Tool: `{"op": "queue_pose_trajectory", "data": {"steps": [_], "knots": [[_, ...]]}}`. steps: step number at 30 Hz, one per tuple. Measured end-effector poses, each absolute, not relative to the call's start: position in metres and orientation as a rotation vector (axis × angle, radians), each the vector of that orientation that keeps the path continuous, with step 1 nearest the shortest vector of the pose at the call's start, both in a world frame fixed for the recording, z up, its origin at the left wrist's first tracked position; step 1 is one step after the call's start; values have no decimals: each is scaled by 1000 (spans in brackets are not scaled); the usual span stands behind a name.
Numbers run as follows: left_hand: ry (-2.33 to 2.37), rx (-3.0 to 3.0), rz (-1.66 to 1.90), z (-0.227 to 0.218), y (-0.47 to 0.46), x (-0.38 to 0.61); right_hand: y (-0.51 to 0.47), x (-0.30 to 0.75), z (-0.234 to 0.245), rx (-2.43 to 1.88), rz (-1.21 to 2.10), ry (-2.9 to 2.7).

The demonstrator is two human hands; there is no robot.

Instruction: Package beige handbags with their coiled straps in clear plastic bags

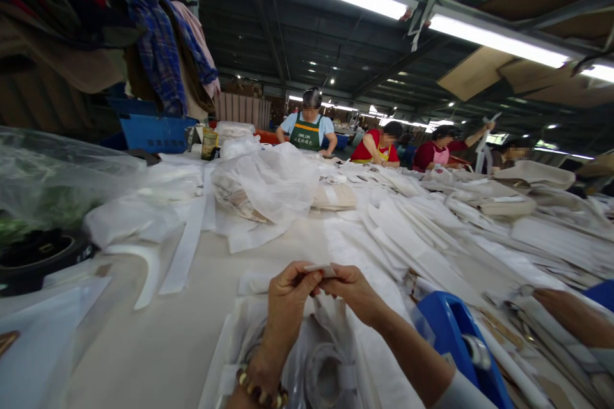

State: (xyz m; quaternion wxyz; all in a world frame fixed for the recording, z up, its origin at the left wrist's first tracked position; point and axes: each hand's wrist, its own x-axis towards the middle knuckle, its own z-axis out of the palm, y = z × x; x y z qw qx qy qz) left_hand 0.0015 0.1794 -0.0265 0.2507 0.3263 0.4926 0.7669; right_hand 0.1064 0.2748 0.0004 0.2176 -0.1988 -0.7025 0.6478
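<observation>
Close in front of me, my left hand (pixel 290 297) and my right hand (pixel 355 291) meet over the table. A small white strip (pixel 320 269) is pinched between the fingertips of both hands; whether it is paper or fabric I cannot tell. Pale material, perhaps a strap, hangs just below the fingers. Under my wrists lies a pale item (pixel 330 374) wrapped in white sheet and clear film, with a rounded ring-like shape inside. My forearms cover part of it. A beaded bracelet (pixel 261 390) circles my left wrist.
To my right stands a blue tape dispenser (pixel 455 332), with another person's arm (pixel 575 313) beyond it. A clear plastic bag (pixel 263 179) sits ahead, white strips (pixel 412 243) spread right. A black pot (pixel 43 255) is left. Several co-workers sit across the table.
</observation>
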Motion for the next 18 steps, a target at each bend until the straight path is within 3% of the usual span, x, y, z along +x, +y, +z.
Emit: {"op": "queue_pose_trajectory", "data": {"steps": [3, 5, 9, 18], "knots": [[1859, 1110, 1935, -32, 182, 1, 273, 101, -3, -622, 1716, -1805], [2110, 1362, 1654, -33, 184, 1, 273, 101, -5, -642, 1671, -1745], [2328, 1630, 1040, -28, 184, 5, 272, 103, -3, -663, 1619, -1701], [2569, 1719, 363, -24, 179, 9, 286, 102, -20, -948, 1343, -1680]]}}
